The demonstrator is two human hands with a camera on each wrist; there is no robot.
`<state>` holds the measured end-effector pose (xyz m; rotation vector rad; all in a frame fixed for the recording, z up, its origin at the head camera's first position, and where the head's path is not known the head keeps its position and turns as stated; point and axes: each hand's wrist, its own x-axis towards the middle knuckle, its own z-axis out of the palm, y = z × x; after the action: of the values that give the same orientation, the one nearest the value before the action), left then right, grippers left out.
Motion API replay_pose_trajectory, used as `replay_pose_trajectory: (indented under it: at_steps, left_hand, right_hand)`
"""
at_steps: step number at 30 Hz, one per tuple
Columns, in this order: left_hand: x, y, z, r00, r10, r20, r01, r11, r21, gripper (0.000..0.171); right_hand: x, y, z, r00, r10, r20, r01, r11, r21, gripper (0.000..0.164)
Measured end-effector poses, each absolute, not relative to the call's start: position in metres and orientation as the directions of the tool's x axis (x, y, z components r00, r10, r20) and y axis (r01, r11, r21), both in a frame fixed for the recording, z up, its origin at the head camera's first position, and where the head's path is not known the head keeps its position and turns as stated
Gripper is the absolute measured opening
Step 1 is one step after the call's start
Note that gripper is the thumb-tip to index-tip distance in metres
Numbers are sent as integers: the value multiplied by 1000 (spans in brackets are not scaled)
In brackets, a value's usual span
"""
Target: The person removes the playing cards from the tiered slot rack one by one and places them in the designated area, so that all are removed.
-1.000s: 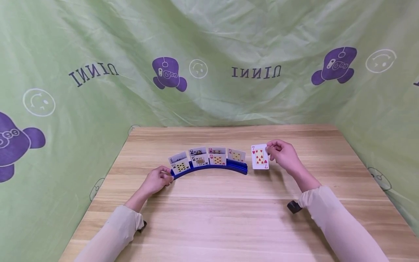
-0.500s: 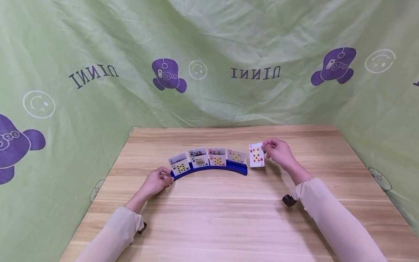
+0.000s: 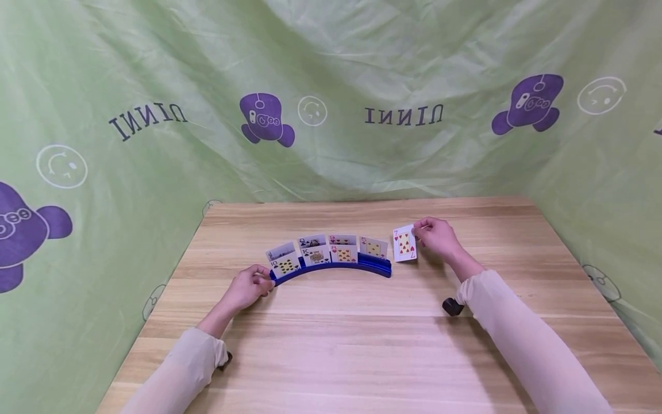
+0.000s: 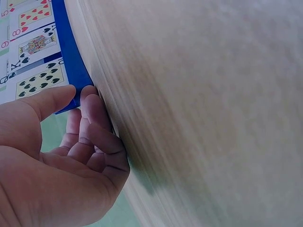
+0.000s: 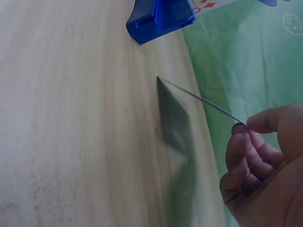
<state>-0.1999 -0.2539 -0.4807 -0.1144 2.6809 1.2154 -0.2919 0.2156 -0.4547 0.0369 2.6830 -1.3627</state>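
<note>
A curved blue card holder [image 3: 336, 265] stands on the table with playing cards in two rows. Its front row shows the ten of spades [image 3: 286, 265], a king [image 3: 315, 255] and the eight of hearts [image 3: 343, 254]. Behind them, a five of diamonds [image 3: 373, 247] leans at the right. My left hand [image 3: 249, 286] pinches the holder's left end between thumb and fingers, close to the ten. My right hand [image 3: 438, 237] pinches the seven of hearts [image 3: 404, 244] by its upper right edge, just right of the holder. The right wrist view shows this card [image 5: 203, 100] edge-on.
The wooden table [image 3: 331, 345] runs under both arms. A green curtain [image 3: 331, 161] with purple figures hangs behind it and at both sides. A small black device [image 3: 453, 306] sits under the right sleeve's cuff.
My right hand has carried the seven of hearts left, closer to the holder's right end, and the card tilts slightly differently. The left hand keeps its hold on the holder.
</note>
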Motion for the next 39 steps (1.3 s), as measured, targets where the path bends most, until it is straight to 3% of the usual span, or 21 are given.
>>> replay_pose_trajectory:
  at_steps: [21,29,39]
  left_hand:
    - [-199,-254,-482,-974,4,-227,-170,648,742,25]
    - [-200,-254,-482,-974,2,-227,-169,659,733,26]
    - [-198,-252,-478,-978,9,-209,-153,653,742,27]
  right_hand:
    - [-309,221,-468,-975,18,-221,168,711,-683,28]
    - [-307,227,-470,-982,-1,-187,125,740,-661,26]
    - [-303,230,-469,-979,-12,-205,140,693,-707,27]
